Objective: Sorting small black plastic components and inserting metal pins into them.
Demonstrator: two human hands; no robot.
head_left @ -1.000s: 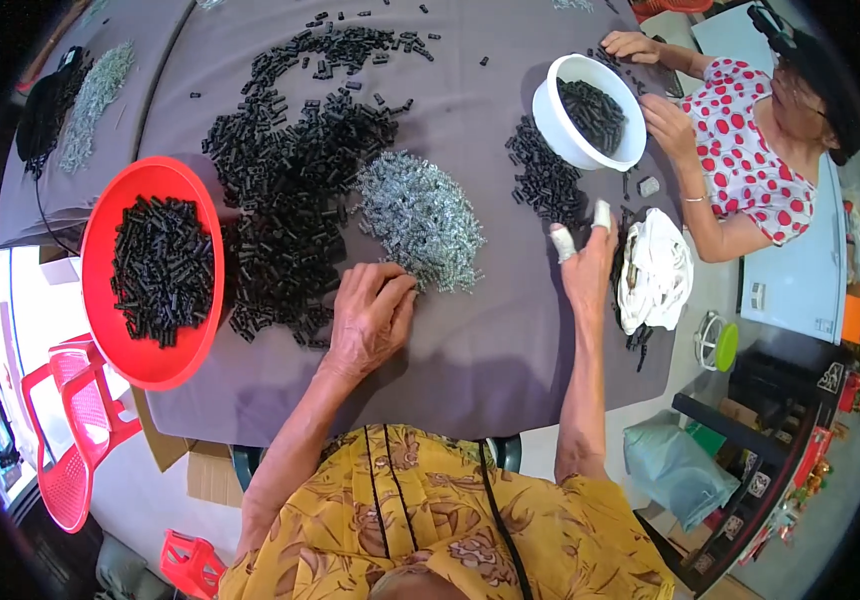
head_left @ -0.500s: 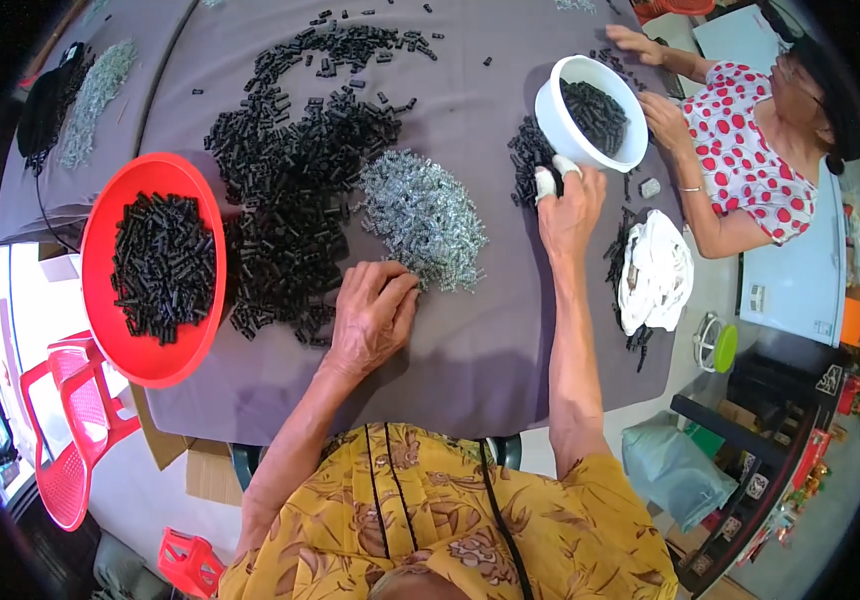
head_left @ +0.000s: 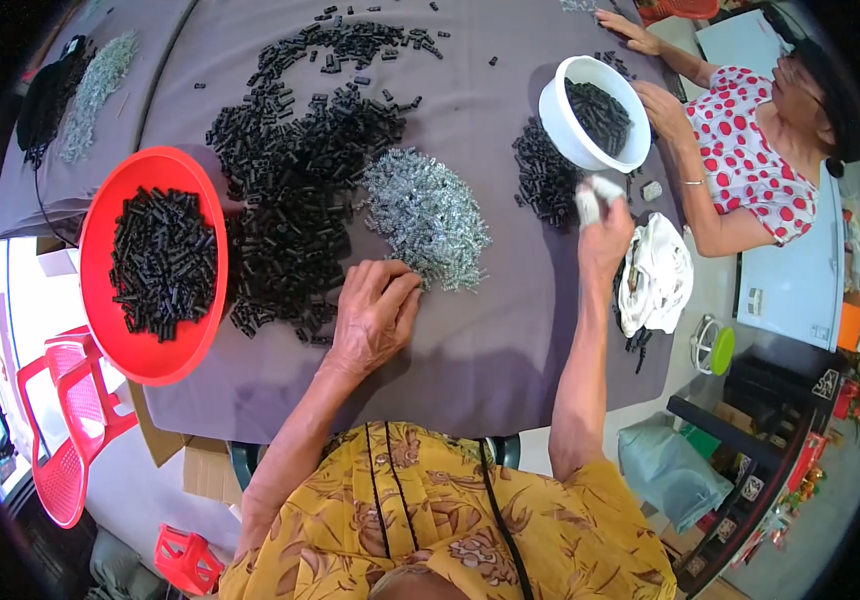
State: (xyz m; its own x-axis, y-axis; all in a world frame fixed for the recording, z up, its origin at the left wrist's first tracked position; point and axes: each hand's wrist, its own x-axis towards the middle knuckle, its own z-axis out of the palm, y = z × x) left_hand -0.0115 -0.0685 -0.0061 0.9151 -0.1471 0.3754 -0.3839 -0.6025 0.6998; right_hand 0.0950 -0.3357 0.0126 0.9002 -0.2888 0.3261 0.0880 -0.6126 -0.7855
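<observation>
My left hand (head_left: 377, 312) rests on the grey cloth with its fingers curled together. Its fingertips touch the near edge of a heap of small silvery, spring-like metal pieces (head_left: 426, 220); whether they pinch one is hidden. My right hand (head_left: 604, 232) is over the cloth just below a white bowl (head_left: 562, 130), apart from it. White wrapping covers its thumb and a fingertip, and motion smears its fingers. The bowl holds short black ribbed cylinders (head_left: 598, 115). More black cylinders (head_left: 547, 175) lie heaped beside it. A large pile of black cylinders (head_left: 295, 200) spreads left of the silvery heap.
On the left stands a red basin (head_left: 155, 362) of black cylinders. A crumpled white cloth (head_left: 658, 275) lies at the table's right edge. Another person (head_left: 745, 150) sits at the right, one hand against the bowl. Red chairs (head_left: 80, 420) stand off the left side.
My right hand has drawn back from the bowl's near rim, toward me and right. The other person's far hand has reached farther away along the table. My left hand has barely moved.
</observation>
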